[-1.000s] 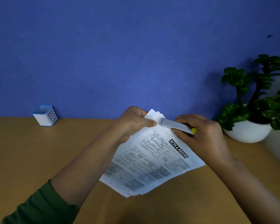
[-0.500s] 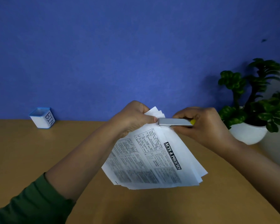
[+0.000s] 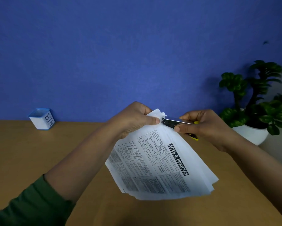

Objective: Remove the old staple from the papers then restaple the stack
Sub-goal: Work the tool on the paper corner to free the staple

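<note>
A stack of printed papers [image 3: 161, 162] headed "ACTS & POLICIES" hangs in the air above the wooden desk [image 3: 31, 152], fanned out at its lower end. My left hand [image 3: 133, 119] pinches the stack's top corner, thumb on the front sheet. My right hand [image 3: 207, 126] grips a silver and yellow stapler [image 3: 174, 122]. The stapler's metal nose touches the paper corner right beside my left thumb. The staple itself is too small to make out.
A small white and blue cup marked "BIN" [image 3: 41, 119] stands at the back left of the desk against the blue wall. A green plant in a white pot [image 3: 251, 134] sits at the back right, close to my right hand.
The papers have been lifted off the desk and tilted steeper. Both hands rose with them, and the stapler's nose stayed at the top corner, now turned so its underside shows.
</note>
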### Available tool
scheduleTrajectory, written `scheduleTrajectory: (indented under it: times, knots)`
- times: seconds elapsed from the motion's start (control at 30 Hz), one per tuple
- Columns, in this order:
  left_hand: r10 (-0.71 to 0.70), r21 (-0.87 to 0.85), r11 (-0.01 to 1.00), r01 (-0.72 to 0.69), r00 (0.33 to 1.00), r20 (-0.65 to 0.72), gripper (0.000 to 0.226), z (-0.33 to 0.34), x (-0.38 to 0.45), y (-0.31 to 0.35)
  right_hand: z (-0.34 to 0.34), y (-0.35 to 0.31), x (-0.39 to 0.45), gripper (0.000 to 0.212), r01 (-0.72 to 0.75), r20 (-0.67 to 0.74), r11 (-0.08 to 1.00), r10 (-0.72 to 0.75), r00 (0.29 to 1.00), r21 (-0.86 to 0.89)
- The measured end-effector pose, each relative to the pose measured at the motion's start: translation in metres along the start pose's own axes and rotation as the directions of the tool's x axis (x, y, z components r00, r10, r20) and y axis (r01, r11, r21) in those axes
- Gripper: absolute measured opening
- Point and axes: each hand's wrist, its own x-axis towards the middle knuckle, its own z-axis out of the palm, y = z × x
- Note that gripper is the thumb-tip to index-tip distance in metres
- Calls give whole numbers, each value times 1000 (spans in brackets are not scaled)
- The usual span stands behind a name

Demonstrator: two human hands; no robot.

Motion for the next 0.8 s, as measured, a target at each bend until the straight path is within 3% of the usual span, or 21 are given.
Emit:
scheduleTrajectory:
  times: [0.2, 0.3, 0.37, 0.5, 0.57, 0.67, 0.8]
  knots:
    - [-71, -128, 990, 66, 997, -37, 9, -2, 8, -12, -8, 39, 0, 2, 23, -179, 982, 10, 984, 187]
    - [-115, -153, 983, 104, 991, -68, 17, -2, 13, -21, -9, 79, 7, 3, -26, -273, 898, 161, 948, 438]
    - [-139, -182, 976, 122, 987, -79, 18, -1, 16, -26, -6, 117, 13, 7, -108, -332, 828, 335, 882, 550]
    - [-177, -214, 965, 150, 978, -111, 19, 2, 22, -33, 7, 204, 19, 18, -413, -383, 784, 597, 705, 463]
    - [-187, -227, 961, 156, 974, -125, 22, 3, 24, -35, 15, 234, 19, 27, -491, -375, 740, 663, 648, 460]
    - [-190, -228, 962, 152, 969, -156, 23, 9, 26, -41, 26, 262, 20, 44, -546, -372, 716, 695, 615, 435]
    - [-173, -197, 972, 129, 959, -226, 10, 16, 28, -47, 35, 278, 23, 39, -585, -373, 707, 707, 602, 398]
